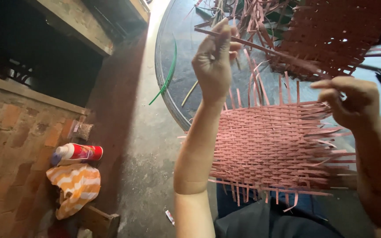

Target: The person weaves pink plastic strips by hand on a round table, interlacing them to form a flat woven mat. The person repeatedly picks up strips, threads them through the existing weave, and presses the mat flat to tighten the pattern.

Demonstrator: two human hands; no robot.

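Left hand (214, 61) pinched one long reddish strip (261, 46), raised at 12 o'clock. Right hand (349, 103) curled at the woven mat (274, 147) edge on the lap; grip contents unclear. Risk: strip kinking, or pulling the loose weave apart.

Home weaving yard, brick wall (5, 132), concrete floor (142, 145), woven strip mats (270, 145)

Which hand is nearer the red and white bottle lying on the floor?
Left. The left hand is raised over the table edge, pinching a long reddish strip, right of the red and white bottle. The right hand is farther right, above the woven reddish mat.
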